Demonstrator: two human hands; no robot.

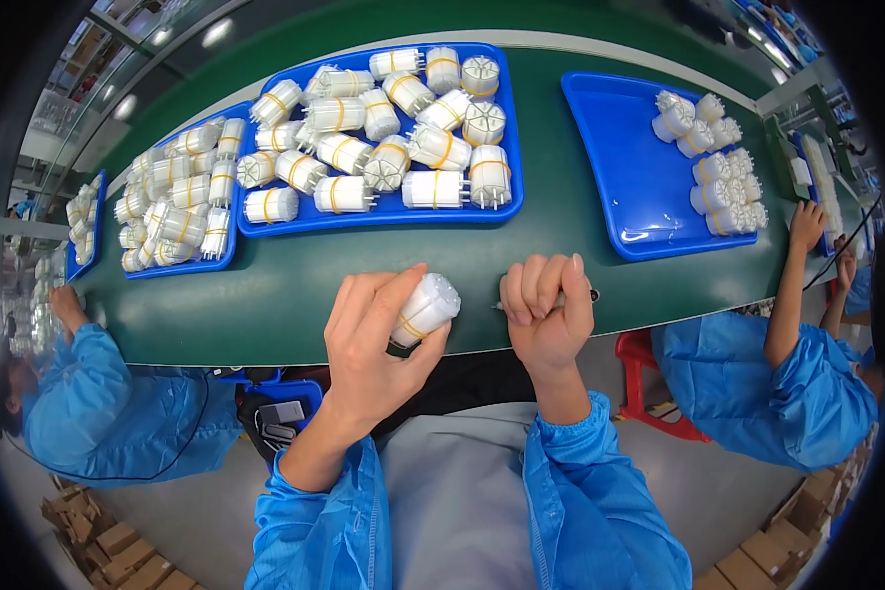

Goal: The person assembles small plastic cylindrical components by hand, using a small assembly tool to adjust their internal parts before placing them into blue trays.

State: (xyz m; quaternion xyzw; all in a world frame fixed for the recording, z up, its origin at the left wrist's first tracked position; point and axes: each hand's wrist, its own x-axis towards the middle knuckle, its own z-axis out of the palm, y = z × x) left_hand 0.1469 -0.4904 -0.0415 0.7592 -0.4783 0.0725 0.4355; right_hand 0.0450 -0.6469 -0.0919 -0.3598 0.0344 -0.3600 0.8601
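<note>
My left hand (pixel 369 329) is closed round a white cylindrical bundle (pixel 427 311) with a yellow band about its lower part. The bundle is tilted, and its round end faces up and to the right. To the right of it, my right hand (pixel 549 310) is curled round a slim, pen-like tool. A thin tip shows on the fist's left side and a dark end on its right; the fingers cover the rest. Both hands are over the near edge of the green table (pixel 265 295), apart from each other.
Beyond my hands, a blue tray (pixel 383 221) holds many banded white bundles. A second blue tray (pixel 221 261) of them stands left. Another blue tray (pixel 624 167), right, has bundles grouped along its right side. Co-workers in blue sleeves (pixel 79 393) sit on both sides. A red stool (pixel 639 383) stands right.
</note>
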